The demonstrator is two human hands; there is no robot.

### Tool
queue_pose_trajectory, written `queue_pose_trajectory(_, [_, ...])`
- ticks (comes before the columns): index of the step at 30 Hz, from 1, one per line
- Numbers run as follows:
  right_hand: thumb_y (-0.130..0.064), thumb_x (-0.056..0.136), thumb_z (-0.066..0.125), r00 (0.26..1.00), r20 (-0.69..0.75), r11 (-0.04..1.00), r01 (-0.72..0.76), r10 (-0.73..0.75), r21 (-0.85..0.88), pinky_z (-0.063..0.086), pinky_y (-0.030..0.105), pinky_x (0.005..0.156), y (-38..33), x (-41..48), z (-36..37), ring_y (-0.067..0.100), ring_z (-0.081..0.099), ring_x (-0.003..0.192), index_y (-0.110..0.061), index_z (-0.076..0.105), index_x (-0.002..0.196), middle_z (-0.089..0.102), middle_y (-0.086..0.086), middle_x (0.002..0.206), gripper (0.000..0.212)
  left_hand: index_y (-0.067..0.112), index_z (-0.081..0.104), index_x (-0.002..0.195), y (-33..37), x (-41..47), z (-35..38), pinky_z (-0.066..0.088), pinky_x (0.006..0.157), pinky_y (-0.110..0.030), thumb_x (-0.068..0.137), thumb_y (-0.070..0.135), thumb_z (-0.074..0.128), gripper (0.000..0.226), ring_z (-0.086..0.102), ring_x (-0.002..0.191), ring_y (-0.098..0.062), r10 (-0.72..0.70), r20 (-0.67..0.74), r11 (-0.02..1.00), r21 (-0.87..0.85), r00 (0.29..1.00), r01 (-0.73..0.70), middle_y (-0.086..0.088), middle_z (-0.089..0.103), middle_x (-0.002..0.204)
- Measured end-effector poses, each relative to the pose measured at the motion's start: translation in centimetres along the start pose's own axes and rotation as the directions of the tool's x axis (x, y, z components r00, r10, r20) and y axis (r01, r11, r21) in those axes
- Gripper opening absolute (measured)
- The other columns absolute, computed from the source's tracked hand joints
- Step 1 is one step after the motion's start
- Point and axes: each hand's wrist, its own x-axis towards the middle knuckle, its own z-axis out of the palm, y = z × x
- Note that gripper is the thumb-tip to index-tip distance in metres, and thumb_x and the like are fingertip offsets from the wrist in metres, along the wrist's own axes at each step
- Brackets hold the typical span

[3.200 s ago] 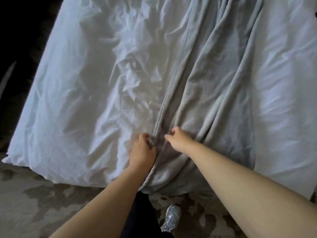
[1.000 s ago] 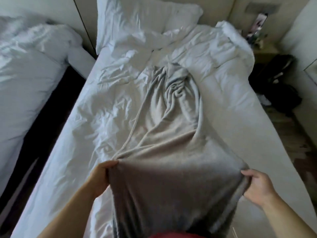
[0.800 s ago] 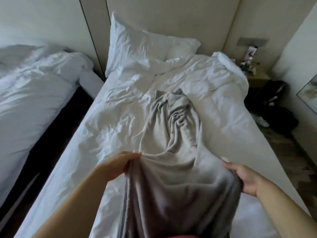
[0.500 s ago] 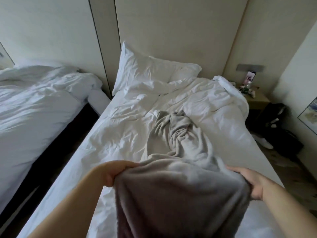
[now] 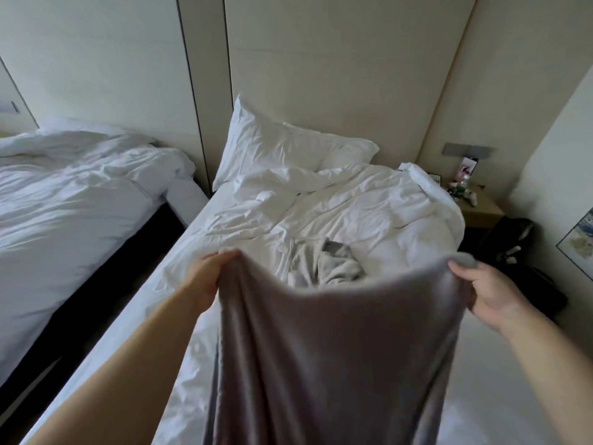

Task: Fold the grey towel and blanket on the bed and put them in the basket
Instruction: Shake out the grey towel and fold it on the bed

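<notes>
I hold a grey blanket (image 5: 337, 348) up in front of me over the foot of the bed (image 5: 369, 213). My left hand (image 5: 205, 277) grips its upper left corner, and my right hand (image 5: 487, 293) grips the upper right corner. The cloth hangs down between them and hides the near part of the bed. Its far end (image 5: 324, 264) still lies bunched on the white duvet in the middle of the bed. Whether that bunch is a separate towel I cannot tell. No basket is in view.
A white pillow (image 5: 282, 149) leans on the headboard wall. A second bed (image 5: 70, 200) stands to the left across a dark gap. A nightstand (image 5: 475, 203) with small items and a black bag (image 5: 519, 252) on the floor are at the right.
Both hands took the blanket's near edge, spread apart and lifted it. The cloth has been drawn toward me, so less lies on the bed. My view tilted up from the bed's foot to the wall.
</notes>
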Motion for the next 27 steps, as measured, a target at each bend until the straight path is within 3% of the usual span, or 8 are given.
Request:
queue_pose_trajectory(4, [-0.004, 0.062, 0.061, 0.996, 0.018, 0.917, 0.077, -0.092, 0.392, 0.059, 0.034, 0.056, -0.7, -0.5, 0.6, 0.021, 0.074, 0.073, -0.012, 0.08, 0.07, 0.075, 0.009, 0.079, 0.022, 0.005, 0.067, 0.095, -1.8, 1.1, -0.3, 0.044, 0.072, -0.033, 0.084, 0.019, 0.064, 0.018, 0.056, 0.081, -0.024, 0.035, 0.033, 0.998, -0.052, 0.999, -0.033, -0.016, 0.059, 0.09])
queue_pose_trajectory(8, [-0.031, 0.092, 0.052, 0.835, 0.131, 0.841, -0.509, 0.534, -0.186, 0.059, 0.037, 0.069, 6.2, -0.9, 0.2, 0.031, 0.072, 0.086, -0.002, 0.078, 0.085, 0.073, 0.02, 0.097, 0.04, 0.001, 0.067, 0.108, -5.4, 1.0, -1.8, 0.053, 0.087, -0.043, 0.087, 0.028, 0.064, 0.034, 0.068, 0.095, -0.03, -0.474, 0.121, 0.842, 0.352, 0.872, 0.409, -0.02, 0.071, 0.104])
queue_pose_trajectory(11, [-0.019, 0.099, 0.042, 0.747, 0.095, 0.638, -0.485, 0.658, -0.598, 0.048, 0.035, 0.097, 10.8, -2.0, -0.7, 0.029, 0.059, 0.119, 0.005, 0.066, 0.115, 0.06, 0.02, 0.128, 0.037, -0.006, 0.067, 0.102, -6.8, 0.4, -2.6, 0.048, 0.098, -0.049, 0.085, 0.017, 0.064, 0.028, 0.065, 0.105, -0.034, -0.726, 0.003, 0.514, 0.666, 0.688, 0.54, -0.023, 0.07, 0.105])
queue_pose_trajectory(15, [-0.008, 0.094, 0.05, 0.794, -0.028, 0.666, -0.528, 0.607, -0.527, 0.055, 0.039, 0.075, 6.5, -2.0, 1.2, 0.027, 0.071, 0.062, 0.006, 0.072, 0.077, 0.071, 0.022, 0.074, 0.031, 0.0, 0.065, 0.088, -4.8, 1.2, -1.5, 0.053, 0.071, -0.036, 0.086, 0.013, 0.067, 0.013, 0.063, 0.073, -0.028, -0.335, 0.001, 0.814, 0.503, 0.942, 0.289, -0.018, 0.069, 0.083])
queue_pose_trajectory(17, [-0.012, 0.098, 0.049, 0.972, -0.031, 0.969, -0.236, 0.234, -0.077, 0.057, 0.028, 0.06, 2.5, -0.7, 2.0, 0.016, 0.07, 0.055, -0.003, 0.067, 0.083, 0.071, 0.013, 0.07, 0.025, 0.013, 0.061, 0.074, -2.1, 1.7, 0.1, 0.046, 0.06, -0.027, 0.091, 0.011, 0.06, 0.017, 0.054, 0.062, -0.017, 0.074, 0.001, 0.979, 0.191, 0.997, -0.073, -0.005, 0.062, 0.068])
queue_pose_trajectory(19, [-0.015, 0.1, 0.044, 0.99, -0.087, 0.949, 0.132, -0.111, 0.287, 0.058, 0.026, 0.074, -1.9, -0.3, 2.9, 0.014, 0.072, 0.083, -0.006, 0.064, 0.106, 0.072, 0.008, 0.095, 0.023, 0.02, 0.056, 0.069, 0.6, 2.0, 1.4, 0.045, 0.058, -0.023, 0.091, 0.003, 0.053, 0.027, 0.054, 0.062, -0.012, 0.24, -0.008, 0.958, -0.158, 0.971, -0.238, 0.001, 0.06, 0.066])
queue_pose_trajectory(22, [-0.006, 0.095, 0.041, 0.964, -0.191, 0.854, 0.256, -0.187, 0.453, 0.048, 0.035, 0.095, -4.1, -0.1, 2.4, 0.025, 0.064, 0.107, -0.003, 0.06, 0.116, 0.069, 0.009, 0.106, 0.029, 0.024, 0.052, 0.062, 3.2, 2.4, 1.9, 0.041, 0.046, -0.019, 0.082, 0.004, 0.061, 0.03, 0.053, 0.053, -0.009, 0.278, 0.088, 0.902, -0.366, 0.957, -0.229, 0.005, 0.063, 0.068])
queue_pose_trajectory(27, [-0.008, 0.095, 0.04, 0.98, -0.166, 0.955, -0.057, 0.109, 0.292, 0.057, 0.027, 0.052, 4.0, 0.1, 3.0, 0.02, 0.071, 0.058, -0.008, 0.062, 0.09, 0.072, 0.007, 0.064, 0.023, 0.023, 0.061, 0.092, -1.9, 3.5, 1.8, 0.039, 0.043, -0.016, 0.09, 0.017, 0.061, 0.007, 0.06, 0.051, -0.01, -0.036, 0.193, 0.99, 0.138, 0.981, 0.01, 0.003, 0.072, 0.083])
